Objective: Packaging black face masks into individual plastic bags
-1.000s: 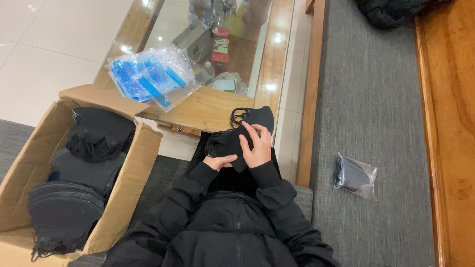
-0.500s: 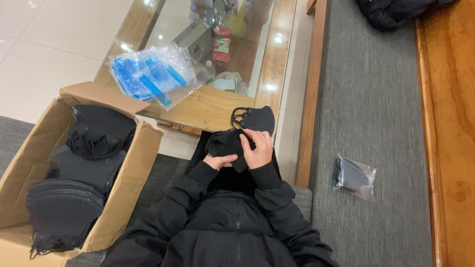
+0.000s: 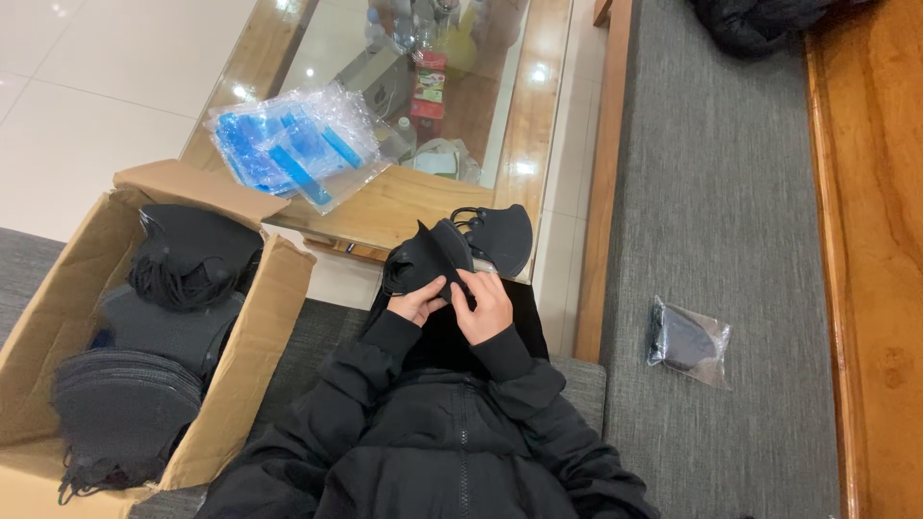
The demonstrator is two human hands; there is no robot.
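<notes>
Hands together at lap: left hand and right hand both closed on stack of black masks, held just above them. Cardboard box left of left hand.

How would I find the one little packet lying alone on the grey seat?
Start at the long grey cushioned bench on the right, edged by a wooden board. Partway along it lies a small clear plastic bag with something dark sealed inside. Unlike the loose black masks in the cardboard box, it is wrapped and lies alone.
</notes>
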